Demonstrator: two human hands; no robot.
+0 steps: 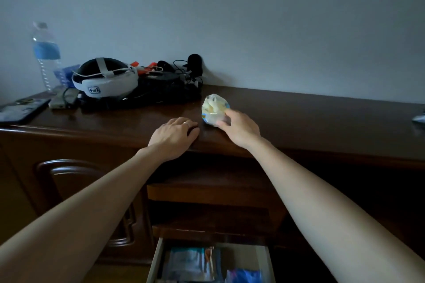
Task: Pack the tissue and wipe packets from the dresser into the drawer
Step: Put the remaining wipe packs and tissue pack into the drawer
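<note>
Nearest the camera, the open drawer (210,262) holds a pale blue-grey packet (189,264) and a blue packet (243,275) side by side. Above it, the left hand (174,136) rests palm down on the front edge of the desk (310,117), fingers relaxed and holding nothing. Just beside it, the right hand (238,130) pinches a crumpled yellow-white packet (215,108) sitting on the desk, its long axis running away toward the wall. Farther left lie a white headset (105,81), a tangle of black cables (179,76) and a water bottle (46,53).
</note>
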